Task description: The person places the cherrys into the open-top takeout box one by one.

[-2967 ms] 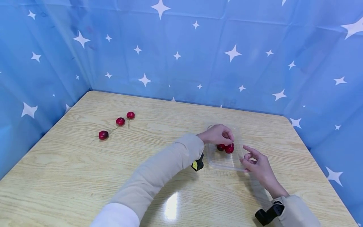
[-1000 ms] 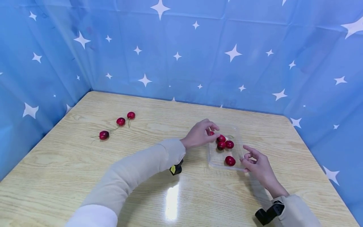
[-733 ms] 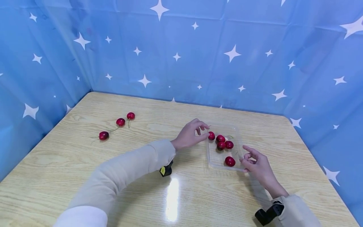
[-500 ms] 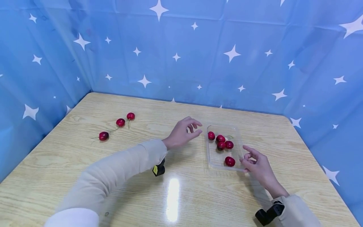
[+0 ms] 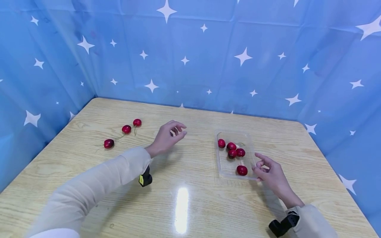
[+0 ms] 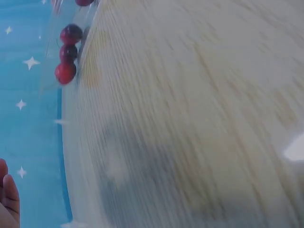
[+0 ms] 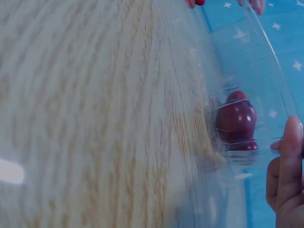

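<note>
My left hand (image 5: 167, 137) is over the middle of the table with fingers loosely bent and nothing in its grasp. At the right, a clear plastic box (image 5: 219, 165) holds several red cherries (image 5: 232, 153), bunched toward its far side, plus one cherry (image 5: 242, 170) near its front right corner. My right hand (image 5: 271, 175) pinches the box's right rim between thumb and fingers; the thumb (image 7: 290, 142) lies along the wall in the right wrist view. In the left wrist view, only the fingertips (image 6: 9, 192) show at the lower left edge.
Three cherries with stems lie at the table's left: a nearer cherry (image 5: 108, 143), a middle cherry (image 5: 126, 129) and a farther cherry (image 5: 137, 122). The wooden table (image 5: 190, 145) ends at a blue star-patterned curtain (image 5: 208, 66).
My left hand set down a cherry in the box, drew back and moved left across the table, empty. My right hand kept its place at the box's rim.
</note>
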`<state>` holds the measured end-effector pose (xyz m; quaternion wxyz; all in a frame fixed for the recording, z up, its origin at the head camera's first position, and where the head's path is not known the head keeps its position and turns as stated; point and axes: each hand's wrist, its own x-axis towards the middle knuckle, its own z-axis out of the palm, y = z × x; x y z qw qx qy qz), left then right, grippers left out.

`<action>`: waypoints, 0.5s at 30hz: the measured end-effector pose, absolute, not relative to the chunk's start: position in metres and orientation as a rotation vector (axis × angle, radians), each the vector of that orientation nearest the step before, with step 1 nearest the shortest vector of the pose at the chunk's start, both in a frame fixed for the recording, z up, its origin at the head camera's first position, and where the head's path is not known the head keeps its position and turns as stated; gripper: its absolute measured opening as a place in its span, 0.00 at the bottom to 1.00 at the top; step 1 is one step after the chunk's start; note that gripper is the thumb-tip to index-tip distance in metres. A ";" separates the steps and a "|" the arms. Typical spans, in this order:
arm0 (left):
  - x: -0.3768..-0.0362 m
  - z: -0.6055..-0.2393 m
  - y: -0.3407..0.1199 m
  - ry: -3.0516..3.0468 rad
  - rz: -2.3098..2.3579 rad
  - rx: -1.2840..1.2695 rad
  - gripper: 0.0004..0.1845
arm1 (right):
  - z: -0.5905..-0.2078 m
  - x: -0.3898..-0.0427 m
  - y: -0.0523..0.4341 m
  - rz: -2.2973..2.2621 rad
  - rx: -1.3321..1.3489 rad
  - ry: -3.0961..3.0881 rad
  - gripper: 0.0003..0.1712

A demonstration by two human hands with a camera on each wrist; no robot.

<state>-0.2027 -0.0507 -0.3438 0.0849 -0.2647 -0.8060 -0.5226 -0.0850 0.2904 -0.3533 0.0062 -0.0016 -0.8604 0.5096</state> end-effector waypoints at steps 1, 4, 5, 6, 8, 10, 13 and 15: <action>-0.203 -0.344 -0.055 -2.411 -1.553 -0.774 0.09 | -0.353 -0.085 0.291 1.595 -0.004 -2.695 0.31; -0.203 -0.346 -0.066 -2.432 -1.530 -0.731 0.09 | -0.354 -0.085 0.291 1.614 -0.004 -2.691 0.31; -0.203 -0.347 -0.070 -2.437 -1.527 -0.719 0.09 | -0.354 -0.085 0.291 1.620 -0.004 -2.691 0.31; -0.204 -0.347 -0.074 -2.442 -1.524 -0.705 0.09 | -0.354 -0.085 0.291 1.622 -0.005 -2.691 0.31; -0.205 -0.348 -0.082 -2.447 -1.522 -0.675 0.10 | -0.354 -0.085 0.291 1.627 -0.004 -2.690 0.31; -0.207 -0.348 -0.090 -2.439 -1.532 -0.637 0.11 | -0.354 -0.085 0.291 1.624 0.002 -2.688 0.31; -0.211 -0.347 -0.103 -2.422 -1.536 -0.562 0.13 | -0.353 -0.085 0.290 1.610 0.007 -2.690 0.31; -0.212 -0.342 -0.111 -2.408 -1.552 -0.511 0.13 | -0.353 -0.085 0.290 1.602 0.005 -2.695 0.31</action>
